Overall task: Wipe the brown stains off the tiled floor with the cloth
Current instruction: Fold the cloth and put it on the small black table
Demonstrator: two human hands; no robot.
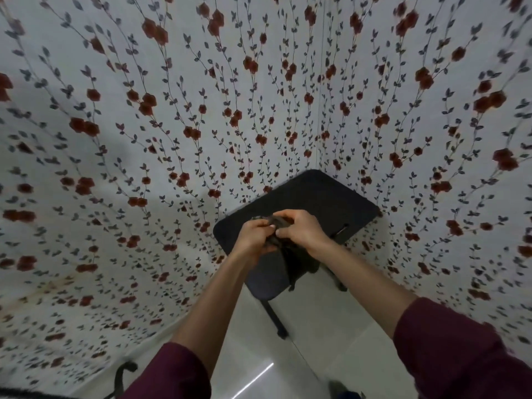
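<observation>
While bunching dark cloth (277, 226) at chest height, left hand (254, 240) and right hand (300, 228) both gripping it, fingers curled, likely folding wiping pad. Cloth looking dark grey, crumpled, hanging over black table (331, 197). White tiled floor (316, 326) lying below; no stains showing.

**Corner blocked by a table; open floor in front**

A small black rectangular table (316, 197) fills the corner between two white walls papered with red flowers (144, 139), its thin dark legs (273, 318) reaching down onto the pale glossy tiled floor (316, 326). The floor nearer the person lies open. A dark curved chair part (122, 375) stands at lower left.
</observation>
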